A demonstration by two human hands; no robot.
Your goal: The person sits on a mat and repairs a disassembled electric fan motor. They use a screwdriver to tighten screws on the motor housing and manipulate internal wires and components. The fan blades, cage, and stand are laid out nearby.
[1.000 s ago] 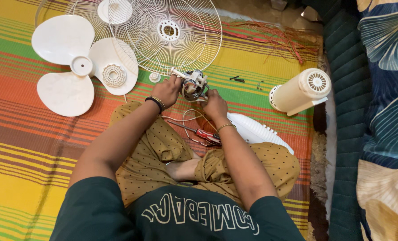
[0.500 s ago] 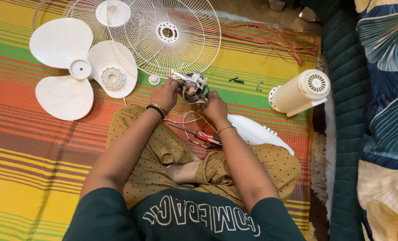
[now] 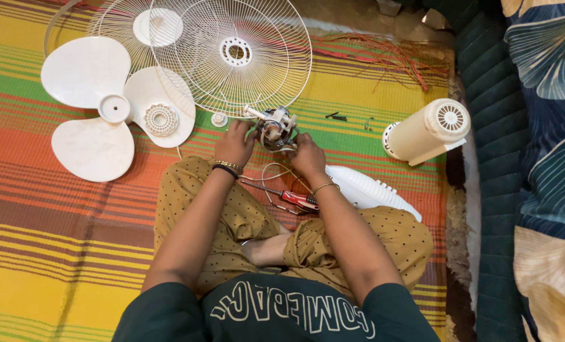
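I sit cross-legged on a striped mat. Both hands hold a small fan motor (image 3: 275, 126) with a metal shaft, just in front of my knees. My left hand (image 3: 234, 143) grips its left side; my right hand (image 3: 308, 154) grips its right side. Wires run from the motor down toward my lap. A red-handled screwdriver (image 3: 293, 197) lies on the mat between my wrists. A white three-blade fan propeller (image 3: 98, 107) lies to the left, and a white wire fan guard (image 3: 231, 54) lies just beyond the motor.
A cream motor housing (image 3: 427, 131) lies on its side to the right. A white ribbed cover (image 3: 368, 190) rests by my right knee. Small screws (image 3: 337, 116) sit on the mat. A dark green sofa edge (image 3: 485, 158) borders the right side. Orange wire strands (image 3: 390, 60) lie far right.
My hands stay on the motor with only slight shifts; the view has drifted a little.
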